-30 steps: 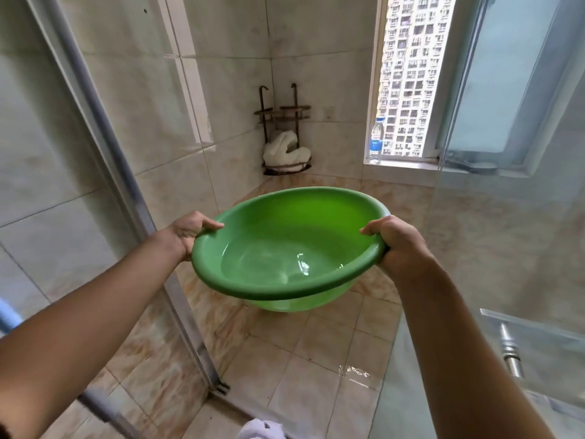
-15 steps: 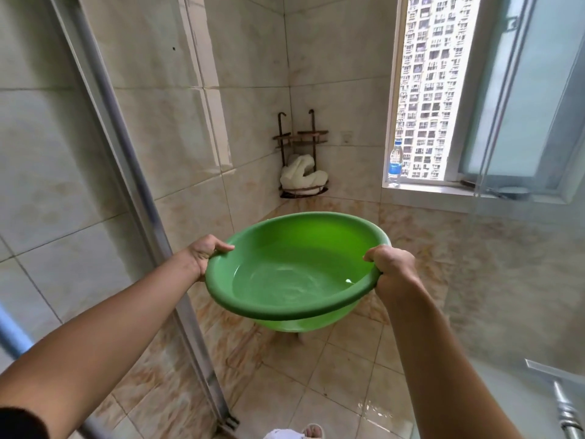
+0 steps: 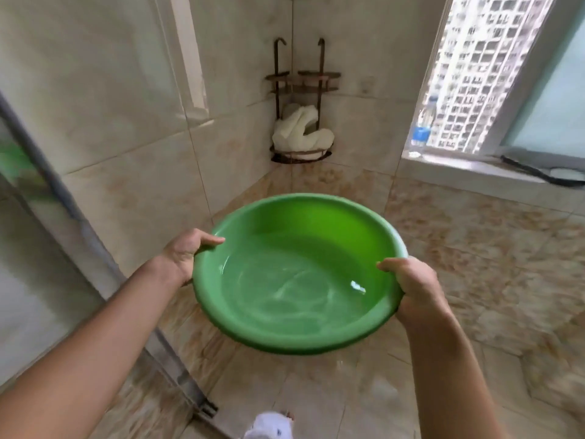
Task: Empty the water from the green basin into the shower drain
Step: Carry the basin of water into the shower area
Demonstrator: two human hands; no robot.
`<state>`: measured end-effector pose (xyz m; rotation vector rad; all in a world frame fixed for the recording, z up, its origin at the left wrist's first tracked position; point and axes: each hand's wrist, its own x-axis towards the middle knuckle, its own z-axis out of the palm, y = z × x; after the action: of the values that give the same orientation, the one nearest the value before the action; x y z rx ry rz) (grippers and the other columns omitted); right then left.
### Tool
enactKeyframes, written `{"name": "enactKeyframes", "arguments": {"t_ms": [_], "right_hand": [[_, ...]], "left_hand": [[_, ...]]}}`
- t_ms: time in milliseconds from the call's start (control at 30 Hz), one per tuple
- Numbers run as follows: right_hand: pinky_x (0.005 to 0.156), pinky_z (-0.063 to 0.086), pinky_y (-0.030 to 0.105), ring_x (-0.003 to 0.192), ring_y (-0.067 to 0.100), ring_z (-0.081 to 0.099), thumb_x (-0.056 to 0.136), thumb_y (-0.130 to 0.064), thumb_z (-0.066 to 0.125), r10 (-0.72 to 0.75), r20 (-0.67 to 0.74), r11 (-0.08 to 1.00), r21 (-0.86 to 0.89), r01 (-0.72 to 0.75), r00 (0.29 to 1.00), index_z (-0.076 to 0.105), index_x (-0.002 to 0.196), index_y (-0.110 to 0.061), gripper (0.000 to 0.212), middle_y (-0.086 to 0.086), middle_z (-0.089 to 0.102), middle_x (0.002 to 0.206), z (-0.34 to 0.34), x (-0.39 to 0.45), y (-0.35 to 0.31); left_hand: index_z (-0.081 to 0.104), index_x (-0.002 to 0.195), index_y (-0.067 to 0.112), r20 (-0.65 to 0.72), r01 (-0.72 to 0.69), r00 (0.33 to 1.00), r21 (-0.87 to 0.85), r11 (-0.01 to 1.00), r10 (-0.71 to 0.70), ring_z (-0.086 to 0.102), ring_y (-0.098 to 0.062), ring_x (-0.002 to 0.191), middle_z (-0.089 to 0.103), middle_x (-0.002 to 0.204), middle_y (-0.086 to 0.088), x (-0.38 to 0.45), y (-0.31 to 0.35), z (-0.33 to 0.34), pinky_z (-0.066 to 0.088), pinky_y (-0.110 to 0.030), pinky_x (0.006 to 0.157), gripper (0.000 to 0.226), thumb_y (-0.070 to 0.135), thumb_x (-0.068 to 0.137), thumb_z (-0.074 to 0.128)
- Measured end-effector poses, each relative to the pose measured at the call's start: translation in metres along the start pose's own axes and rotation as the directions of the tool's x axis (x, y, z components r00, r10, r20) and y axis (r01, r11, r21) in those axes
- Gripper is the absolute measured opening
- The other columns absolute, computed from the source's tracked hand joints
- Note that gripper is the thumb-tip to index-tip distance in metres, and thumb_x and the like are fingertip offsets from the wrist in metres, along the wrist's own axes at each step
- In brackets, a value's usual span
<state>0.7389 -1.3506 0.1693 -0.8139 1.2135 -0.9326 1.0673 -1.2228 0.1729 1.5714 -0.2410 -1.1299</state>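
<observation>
The green basin was found held in mid-air above the tiled shower floor, carried by 2 bare hands at opposite sides of its rim. The left hand was clenched on the left edge, thumb laid over the top of the rim and the remaining fingers hidden beneath it. The right hand was clenched on the right edge in like manner, thumb over the rim and fingers wrapped under. Both grips were therefore recorded as grasping the basin.

The basin was observed roughly level, its near edge slightly lower. Water was noted inside, covering the bottom, with ripples and 1 bright reflection near the right hand. No water was seen passing over the rim.

A corner rack of dark metal was noted on the far wall corner, with a pale towel bundled in its lower tier. A bottle with a blue label was seen standing on the window sill at right. A metal door frame was noted along the left side, running down to the floor. A white object at the bottom edge could not be identified. The shower drain could not be located in this view.
</observation>
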Motion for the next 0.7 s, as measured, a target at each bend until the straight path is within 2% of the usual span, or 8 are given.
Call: {"name": "enactKeyframes", "arguments": {"t_ms": [67,167,300,367,467,533,633,700], "right_hand": [[0.071,0.055,0.066,0.08,0.045,0.069,0.069,0.007,0.064,0.004,-0.03,1.0,-0.027,-0.004,1.0,0.067,0.093,-0.001,0.025,0.031,0.069,0.092,0.015,0.04,-0.001],[0.071,0.054,0.067,0.082,0.045,0.069,0.069,0.006,0.065,0.031,-0.022,0.999,-0.03,-0.032,0.999,0.067,0.099,-0.001,0.03,0.032,0.07,0.096,0.028,0.085,-0.01],[0.071,0.056,0.062,0.083,0.043,0.067,0.074,0.005,0.064,0.043,-0.018,0.999,-0.033,-0.043,0.999,0.065,0.109,0.0,0.035,0.033,0.068,0.102,0.057,0.135,-0.035],[0.072,0.056,0.062,0.084,0.043,0.067,0.075,0.005,0.063,0.035,-0.027,0.999,-0.028,-0.035,0.999,0.065,0.109,0.001,0.035,0.034,0.067,0.105,0.072,0.158,-0.053],[0.073,0.057,0.058,0.083,0.041,0.066,0.076,0.005,0.062,0.019,-0.042,0.999,-0.025,-0.02,0.999,0.064,0.111,0.002,0.036,0.034,0.066,0.108,0.089,0.185,-0.081],[0.075,0.057,0.057,0.086,0.041,0.066,0.077,0.005,0.062,0.012,-0.056,1.0,-0.017,-0.013,0.998,0.063,0.115,0.003,0.038,0.034,0.065,0.111,0.095,0.201,-0.1],[0.065,0.06,0.05,0.079,0.038,0.067,0.078,0.004,0.062,0.012,-0.082,1.0,-0.004,-0.012,0.997,0.061,0.118,0.006,0.04,0.032,0.066,0.111,0.096,0.218,-0.126],[0.057,0.06,0.045,0.071,0.035,0.068,0.079,0.002,0.062,0.031,-0.093,0.999,0.026,-0.028,0.995,0.062,0.117,0.007,0.038,0.029,0.068,0.106,0.093,0.227,-0.138]], "left_hand": [[0.068,0.099,-0.001,0.038,0.035,0.999,-0.078,0.996,-0.032,0.073,-0.029,0.068,0.076,0.077,-0.016,0.045,0.0,0.008,0.055,-0.04,0.069,0.022,0.001,0.08,0.057],[0.067,0.107,-0.001,0.063,0.026,0.998,-0.164,0.986,-0.016,0.075,-0.029,0.073,0.077,0.085,-0.016,0.091,0.011,0.024,0.059,-0.04,0.061,0.033,0.0,0.075,0.058],[0.06,0.126,0.0,0.075,-0.007,0.997,-0.201,0.979,0.023,0.07,-0.037,0.095,0.068,0.114,-0.023,0.141,0.042,0.049,0.057,-0.048,0.078,0.048,0.0,0.078,0.055],[0.062,0.125,0.001,0.081,-0.016,0.996,-0.188,0.982,0.032,0.07,-0.036,0.092,0.069,0.111,-0.022,0.163,0.066,0.061,0.057,-0.046,0.076,0.045,0.001,0.08,0.054],[0.067,0.111,0.004,0.082,-0.066,0.993,-0.173,0.983,0.081,0.073,-0.033,0.084,0.07,0.109,-0.021,0.187,0.103,0.08,0.059,-0.041,0.066,0.033,-0.001,0.081,0.055],[0.067,0.11,0.005,0.086,-0.064,0.993,-0.165,0.984,0.079,0.072,-0.035,0.09,0.07,0.111,-0.023,0.2,0.128,0.094,0.058,-0.043,0.072,0.032,-0.001,0.081,0.055],[0.065,0.119,0.002,0.13,-0.026,0.99,-0.14,0.99,0.044,0.07,-0.037,0.097,0.071,0.11,-0.021,0.213,0.157,0.118,0.056,-0.045,0.078,0.038,0.0,0.082,0.054],[0.068,0.11,0.003,0.155,-0.021,0.987,-0.14,0.99,0.043,0.074,-0.033,0.083,0.076,0.094,-0.018,0.219,0.17,0.133,0.058,-0.041,0.066,0.03,0.001,0.084,0.051]]}}
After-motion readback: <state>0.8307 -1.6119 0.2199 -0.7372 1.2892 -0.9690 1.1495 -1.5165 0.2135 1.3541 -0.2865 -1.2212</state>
